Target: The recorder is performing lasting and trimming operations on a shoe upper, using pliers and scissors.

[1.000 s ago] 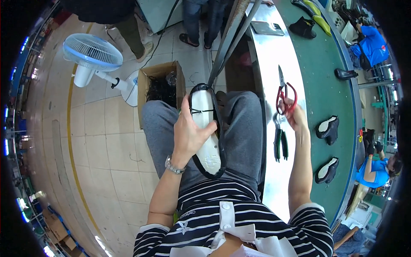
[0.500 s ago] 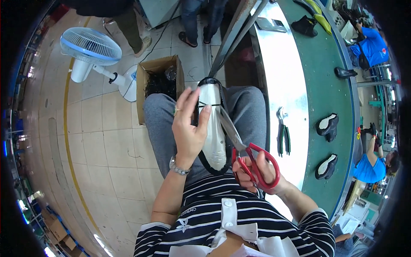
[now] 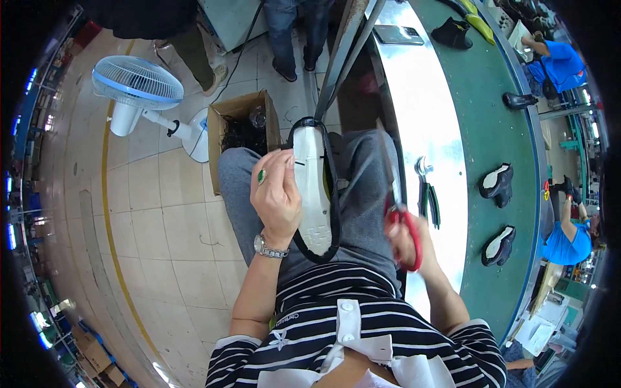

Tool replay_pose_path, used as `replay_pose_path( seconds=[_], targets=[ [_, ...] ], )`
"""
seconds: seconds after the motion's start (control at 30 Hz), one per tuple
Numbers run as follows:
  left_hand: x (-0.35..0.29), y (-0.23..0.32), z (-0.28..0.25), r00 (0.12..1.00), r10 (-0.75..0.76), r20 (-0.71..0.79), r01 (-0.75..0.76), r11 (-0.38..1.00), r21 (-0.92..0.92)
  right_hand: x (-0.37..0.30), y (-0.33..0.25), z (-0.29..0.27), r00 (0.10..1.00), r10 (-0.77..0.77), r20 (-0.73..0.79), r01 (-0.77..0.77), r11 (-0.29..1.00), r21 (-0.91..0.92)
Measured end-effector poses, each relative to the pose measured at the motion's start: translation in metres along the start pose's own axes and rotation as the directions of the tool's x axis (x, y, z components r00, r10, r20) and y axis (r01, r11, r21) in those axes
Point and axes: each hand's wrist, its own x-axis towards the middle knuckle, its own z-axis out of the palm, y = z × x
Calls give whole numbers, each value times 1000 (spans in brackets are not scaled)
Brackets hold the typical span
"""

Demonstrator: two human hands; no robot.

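A black shoe upper (image 3: 333, 213) lies sole side up between my thighs, with a white insole board (image 3: 312, 207) showing along its length. My left hand (image 3: 277, 200) is beside its left edge, thumb and fingers pinched on a thin black cord (image 3: 299, 163), whose short end points over the white board. A small dark end shows at the opposite edge of the shoe. To the right, above my right thigh, my right hand (image 3: 400, 244) grips red-handled scissors (image 3: 416, 242) with the blades pointing away from me; they are slightly blurred.
At my right is a metal-topped bench (image 3: 424, 97) with pliers (image 3: 429, 200) and a phone (image 3: 398, 35). Beyond it, a green conveyor (image 3: 469, 129) carries several shoes. A cardboard box (image 3: 215, 149) of dark scraps and a fan (image 3: 138, 81) stand ahead left. Other people are nearby.
The scissors have moved right, away from the shoe. The black cord that crossed the white board is parted. My left fingers have closed on its left end.
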Motion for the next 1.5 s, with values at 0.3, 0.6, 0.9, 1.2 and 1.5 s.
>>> replay_pose_path(
  seconds=[0.3, 0.6, 0.9, 1.2, 1.5],
  targets=[
    [77, 6, -34, 883, 117, -455, -221, 958, -182, 111, 48, -112, 790, -329, -517, -302, 525, -796],
    [86, -91, -68, 839, -189, -510, 173, 982, -80, 135, 95, -163, 717, -439, -541, -231, 582, -779],
    [18, -227, -30, 887, -459, 45, 412, 834, 368, 59, 130, -95, 692, -370, -620, -200, 726, -657],
    [19, 2, 9, 816, 363, 450, -394, 919, -26, 37, 148, -69, 681, -410, -607, -382, 507, -772],
    [98, 24, 110, 535, 213, 817, -92, 977, -195, 20, 109, -75, 805, 138, -577, 26, 963, 267]
  ],
)
